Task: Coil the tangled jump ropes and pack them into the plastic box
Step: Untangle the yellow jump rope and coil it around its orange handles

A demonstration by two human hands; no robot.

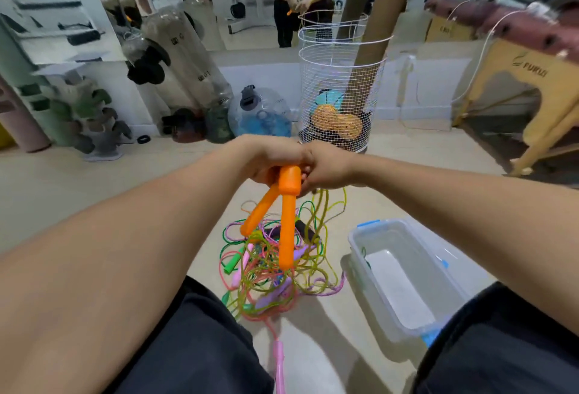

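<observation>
Head view: both hands meet above the floor, raised over the rope pile. The left hand is curled round the tops of two orange handles, which hang down and splay apart below the fist. The right hand touches the left, fingers curled in at the handle tops — it appears to pinch the yellow-green cord that drops from there, though the grip itself is hidden behind the knuckles.

The tangled jump ropes lie on the floor between the person's knees: green, pink, purple and yellow cords looped through one another, with a pink handle trailing toward the lower edge of the view. The plastic box stands open on the floor just right of the pile, holding no rope yet.

By the look of them, the cords are light, thin and springy — likely to snag on neighbours and uncoil if let go. The stiff handles give the sure hold; pairing them in one hand and drawing the cord out with the other seems the sound approach.
</observation>
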